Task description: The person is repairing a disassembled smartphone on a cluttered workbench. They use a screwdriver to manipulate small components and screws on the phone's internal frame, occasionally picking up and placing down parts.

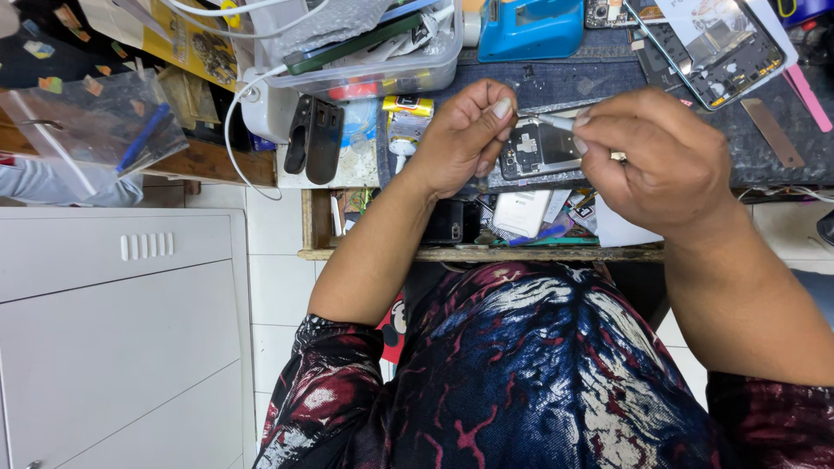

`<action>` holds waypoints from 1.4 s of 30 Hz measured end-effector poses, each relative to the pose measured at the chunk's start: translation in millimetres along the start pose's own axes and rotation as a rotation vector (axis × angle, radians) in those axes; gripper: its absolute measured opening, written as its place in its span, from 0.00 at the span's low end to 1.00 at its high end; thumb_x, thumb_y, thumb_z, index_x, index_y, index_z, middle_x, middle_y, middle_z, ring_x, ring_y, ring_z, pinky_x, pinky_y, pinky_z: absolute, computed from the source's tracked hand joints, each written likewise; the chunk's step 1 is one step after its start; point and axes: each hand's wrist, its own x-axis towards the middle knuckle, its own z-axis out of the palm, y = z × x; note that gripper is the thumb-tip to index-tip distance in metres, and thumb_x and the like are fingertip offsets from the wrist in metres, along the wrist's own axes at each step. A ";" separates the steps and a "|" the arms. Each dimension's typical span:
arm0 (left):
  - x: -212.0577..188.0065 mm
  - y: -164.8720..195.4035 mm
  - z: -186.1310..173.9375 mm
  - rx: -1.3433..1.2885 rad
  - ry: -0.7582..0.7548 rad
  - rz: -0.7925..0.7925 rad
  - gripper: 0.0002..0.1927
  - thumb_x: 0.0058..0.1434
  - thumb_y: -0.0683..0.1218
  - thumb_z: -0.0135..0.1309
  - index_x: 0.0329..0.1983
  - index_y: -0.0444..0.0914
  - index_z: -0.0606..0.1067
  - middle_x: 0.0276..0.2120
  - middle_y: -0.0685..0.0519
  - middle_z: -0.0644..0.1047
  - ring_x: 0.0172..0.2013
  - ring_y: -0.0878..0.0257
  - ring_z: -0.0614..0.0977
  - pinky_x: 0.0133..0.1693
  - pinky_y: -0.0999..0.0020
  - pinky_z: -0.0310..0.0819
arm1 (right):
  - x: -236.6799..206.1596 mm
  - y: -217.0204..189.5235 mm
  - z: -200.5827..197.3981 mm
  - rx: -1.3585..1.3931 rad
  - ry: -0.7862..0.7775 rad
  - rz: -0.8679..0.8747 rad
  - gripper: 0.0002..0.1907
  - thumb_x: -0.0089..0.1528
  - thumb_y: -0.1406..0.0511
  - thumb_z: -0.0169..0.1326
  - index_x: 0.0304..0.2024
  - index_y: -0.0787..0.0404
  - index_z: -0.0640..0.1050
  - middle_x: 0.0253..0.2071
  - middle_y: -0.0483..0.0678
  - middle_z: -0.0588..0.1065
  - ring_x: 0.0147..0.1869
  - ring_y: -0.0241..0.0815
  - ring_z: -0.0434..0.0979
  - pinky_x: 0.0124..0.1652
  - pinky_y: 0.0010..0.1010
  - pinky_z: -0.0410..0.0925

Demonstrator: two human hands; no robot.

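A small opened phone (pixel 537 149) with its dark inner parts showing lies on the denim-covered bench edge. My left hand (pixel 465 135) pinches its upper left corner with thumb and forefinger. My right hand (pixel 665 161) is closed around a thin silver tool (pixel 556 122) whose tip rests over the top of the phone. A ring shows on one right finger.
Below the bench an open wooden drawer (pixel 478 254) holds a white phone part (pixel 521 213) and small bits. A clear plastic bin (pixel 373 69), a blue box (pixel 530 30), a black clip (pixel 314 137) and another opened phone (pixel 717 48) crowd the bench. A white cabinet (pixel 113 330) stands at left.
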 end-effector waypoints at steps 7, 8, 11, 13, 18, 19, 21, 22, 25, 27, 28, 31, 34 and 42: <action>-6.2 -2.3 0.2 0.628 0.050 0.257 0.04 0.76 0.43 0.54 0.48 0.36 0.74 0.40 0.55 0.73 0.38 0.69 0.75 0.43 0.73 0.71 | 13.3 -4.8 -8.1 -0.067 -0.151 0.001 0.06 0.65 0.75 0.64 0.42 0.67 0.79 0.41 0.52 0.78 0.43 0.47 0.80 0.42 0.33 0.73; -10.0 0.7 0.3 0.782 0.063 0.300 0.04 0.74 0.42 0.54 0.47 0.36 0.74 0.40 0.53 0.73 0.40 0.65 0.76 0.44 0.71 0.72 | 16.4 -2.7 -7.8 -0.077 -0.185 -0.014 0.06 0.65 0.74 0.63 0.43 0.66 0.79 0.41 0.51 0.77 0.44 0.48 0.80 0.41 0.33 0.73; -26.4 7.9 5.6 1.114 0.088 0.370 0.04 0.70 0.41 0.55 0.45 0.37 0.75 0.42 0.50 0.74 0.44 0.54 0.80 0.46 0.64 0.74 | 22.7 4.0 -1.3 -0.070 -0.345 -0.035 0.10 0.57 0.73 0.62 0.41 0.64 0.79 0.37 0.52 0.77 0.38 0.52 0.79 0.35 0.39 0.73; -35.8 9.3 12.0 1.158 0.096 0.351 0.04 0.69 0.40 0.55 0.45 0.36 0.76 0.42 0.49 0.74 0.44 0.49 0.80 0.46 0.60 0.74 | 25.7 9.4 7.2 -0.059 -0.447 -0.020 0.10 0.61 0.70 0.60 0.46 0.61 0.79 0.38 0.50 0.75 0.41 0.53 0.79 0.38 0.41 0.72; -48.1 3.9 23.5 1.262 0.168 0.300 0.11 0.64 0.35 0.51 0.49 0.37 0.77 0.44 0.48 0.75 0.43 0.47 0.81 0.42 0.55 0.76 | 32.3 15.7 27.4 -0.075 -0.602 -0.041 0.09 0.63 0.68 0.55 0.46 0.60 0.78 0.38 0.50 0.74 0.43 0.56 0.79 0.39 0.46 0.72; -48.5 2.5 23.7 1.282 0.189 0.276 0.12 0.63 0.35 0.51 0.48 0.37 0.78 0.45 0.48 0.75 0.42 0.46 0.82 0.40 0.53 0.76 | 34.6 15.5 30.0 -0.086 -0.636 -0.030 0.08 0.62 0.68 0.54 0.45 0.59 0.78 0.38 0.51 0.75 0.42 0.56 0.79 0.38 0.46 0.72; -49.0 0.0 22.8 1.282 0.206 0.312 0.12 0.64 0.35 0.52 0.49 0.38 0.78 0.45 0.49 0.75 0.42 0.46 0.82 0.40 0.54 0.77 | 40.0 14.1 32.9 -0.093 -0.681 -0.025 0.07 0.62 0.67 0.54 0.43 0.59 0.78 0.38 0.51 0.75 0.41 0.57 0.79 0.37 0.47 0.72; -49.2 -1.1 22.0 1.279 0.211 0.329 0.11 0.64 0.36 0.53 0.49 0.38 0.78 0.45 0.49 0.75 0.42 0.47 0.82 0.40 0.54 0.78 | 43.2 13.5 33.4 -0.091 -0.692 -0.031 0.07 0.62 0.67 0.53 0.42 0.59 0.77 0.38 0.51 0.75 0.41 0.57 0.79 0.38 0.48 0.73; -49.7 -3.9 19.5 1.302 0.198 0.332 0.13 0.62 0.35 0.53 0.48 0.39 0.78 0.45 0.49 0.75 0.42 0.47 0.82 0.40 0.54 0.78 | 50.7 10.4 34.3 -0.121 -0.739 -0.026 0.06 0.62 0.67 0.53 0.41 0.59 0.77 0.37 0.51 0.75 0.41 0.57 0.79 0.37 0.48 0.73; -49.9 -5.7 18.5 1.310 0.205 0.354 0.13 0.62 0.35 0.53 0.48 0.39 0.78 0.45 0.49 0.75 0.42 0.47 0.82 0.40 0.54 0.79 | 54.2 8.3 35.3 -0.153 -0.781 -0.013 0.06 0.62 0.67 0.53 0.41 0.58 0.77 0.37 0.51 0.75 0.40 0.57 0.79 0.36 0.48 0.73; -49.8 -6.5 18.1 1.313 0.210 0.365 0.13 0.62 0.35 0.53 0.47 0.40 0.78 0.45 0.50 0.75 0.42 0.48 0.83 0.41 0.55 0.79 | 56.1 7.8 36.3 -0.169 -0.806 -0.007 0.06 0.61 0.67 0.53 0.41 0.58 0.77 0.37 0.51 0.75 0.40 0.57 0.80 0.36 0.48 0.73; -49.8 -8.2 16.4 1.343 0.213 0.325 0.14 0.61 0.35 0.54 0.48 0.40 0.79 0.43 0.48 0.74 0.40 0.46 0.82 0.39 0.52 0.78 | 62.7 7.0 38.7 -0.177 -0.852 -0.065 0.09 0.59 0.68 0.53 0.43 0.56 0.78 0.37 0.50 0.76 0.41 0.55 0.81 0.35 0.47 0.74; -50.3 -8.8 14.5 1.372 0.212 0.347 0.14 0.61 0.36 0.54 0.49 0.40 0.78 0.42 0.48 0.73 0.39 0.45 0.81 0.39 0.51 0.77 | 71.4 5.2 40.8 -0.163 -0.853 -0.150 0.12 0.56 0.67 0.53 0.42 0.55 0.79 0.37 0.48 0.76 0.44 0.54 0.81 0.36 0.46 0.74; -53.2 -7.1 15.0 1.427 0.413 0.331 0.06 0.65 0.39 0.54 0.44 0.37 0.74 0.43 0.46 0.73 0.38 0.45 0.81 0.38 0.50 0.77 | 84.6 -10.6 40.3 -0.443 -1.053 -0.002 0.13 0.66 0.59 0.49 0.51 0.53 0.77 0.40 0.49 0.79 0.45 0.52 0.82 0.39 0.46 0.75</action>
